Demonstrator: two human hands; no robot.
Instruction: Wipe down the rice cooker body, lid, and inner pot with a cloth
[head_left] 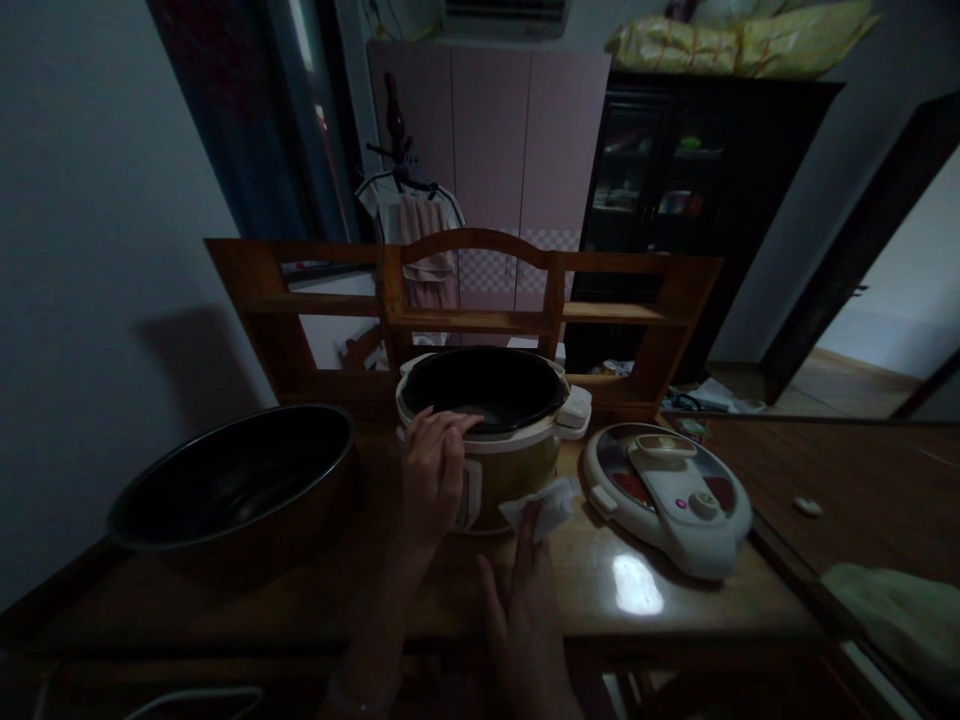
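On the table [589, 580], the cooker [514, 472] (pale-rimmed) looks olive.

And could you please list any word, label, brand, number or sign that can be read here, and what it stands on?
No word, brand, number or sign can be read.
Cooker front panel: too dark and blurred to read.
Lid: any markings by the knob are too small to read.
Yellow bags: no legible lettering.
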